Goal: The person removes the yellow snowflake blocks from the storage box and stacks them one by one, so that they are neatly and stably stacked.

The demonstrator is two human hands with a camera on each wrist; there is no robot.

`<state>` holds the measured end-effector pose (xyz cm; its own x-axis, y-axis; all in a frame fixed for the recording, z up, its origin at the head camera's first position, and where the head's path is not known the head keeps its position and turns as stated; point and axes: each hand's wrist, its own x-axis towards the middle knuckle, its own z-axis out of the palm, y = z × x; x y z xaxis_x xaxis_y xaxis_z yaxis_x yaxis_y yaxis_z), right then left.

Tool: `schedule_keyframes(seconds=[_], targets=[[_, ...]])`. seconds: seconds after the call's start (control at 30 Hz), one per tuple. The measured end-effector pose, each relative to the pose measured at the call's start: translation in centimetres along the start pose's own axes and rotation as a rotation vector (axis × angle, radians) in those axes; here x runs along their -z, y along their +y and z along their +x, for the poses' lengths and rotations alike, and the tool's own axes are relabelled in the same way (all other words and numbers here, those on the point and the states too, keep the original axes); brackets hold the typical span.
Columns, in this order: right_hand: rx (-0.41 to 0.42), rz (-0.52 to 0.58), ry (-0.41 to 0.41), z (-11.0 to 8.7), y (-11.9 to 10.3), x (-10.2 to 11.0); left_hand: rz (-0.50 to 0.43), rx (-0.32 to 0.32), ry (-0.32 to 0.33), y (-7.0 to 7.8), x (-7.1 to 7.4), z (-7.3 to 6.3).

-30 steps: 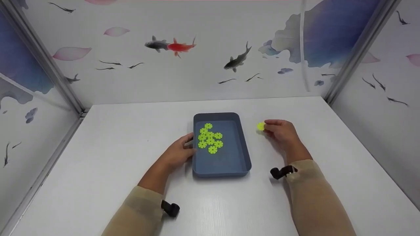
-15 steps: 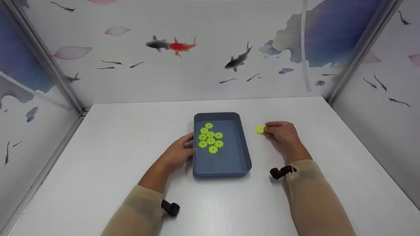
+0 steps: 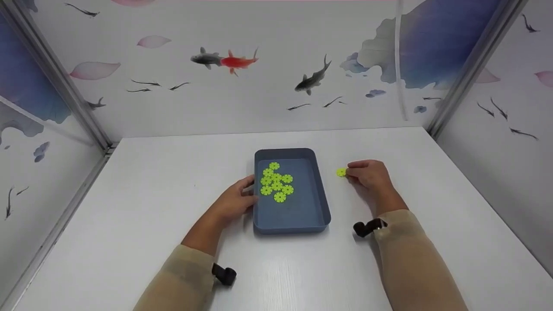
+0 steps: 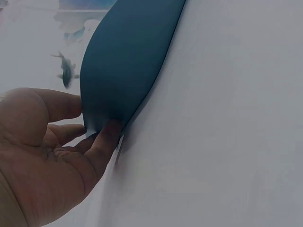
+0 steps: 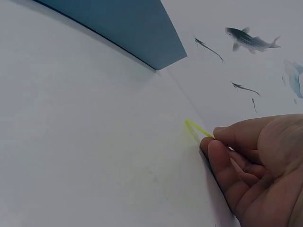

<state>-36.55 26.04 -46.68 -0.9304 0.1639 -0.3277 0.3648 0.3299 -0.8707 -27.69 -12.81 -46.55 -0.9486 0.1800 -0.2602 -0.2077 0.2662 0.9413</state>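
My right hand (image 3: 369, 175) pinches a yellow-green notched plastic disc (image 3: 341, 172) between thumb and fingertips, low over the table to the right of the tray. Seen edge-on in the right wrist view, the disc (image 5: 194, 126) sticks out past the fingertips. A shallow blue-grey rectangular tray (image 3: 298, 216) stands mid-table. Several matching notched discs (image 3: 280, 197) lie inside it, grouped toward its left side, some overlapping. My left hand (image 3: 233, 199) rests its fingertips against the outside of the tray's left wall (image 4: 123, 61), near the bottom edge.
The white table (image 3: 164, 181) is bordered by a printed back wall (image 3: 268, 103) with painted fish and by side panels (image 3: 497, 142). Black wrist devices (image 3: 224, 275) are strapped over both sleeves.
My right hand has lowered slightly, bringing the pinched disc a little toward me and nearer the tabletop. The left hand and the tray have stayed in place.
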Motion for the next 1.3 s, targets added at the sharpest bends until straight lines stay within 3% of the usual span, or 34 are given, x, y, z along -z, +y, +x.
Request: schedule_keyframes(seconds=[0.53,1.3], targets=[[-0.013,-0.007,-0.008,0.4,0.0,0.7,0.038,0.014,0.018,0.1,-0.1,-0.1],[0.188,0.097,-0.097,-1.5,-2.7,-1.4,0.022,0.016,0.017,0.1,-0.1,-0.3]])
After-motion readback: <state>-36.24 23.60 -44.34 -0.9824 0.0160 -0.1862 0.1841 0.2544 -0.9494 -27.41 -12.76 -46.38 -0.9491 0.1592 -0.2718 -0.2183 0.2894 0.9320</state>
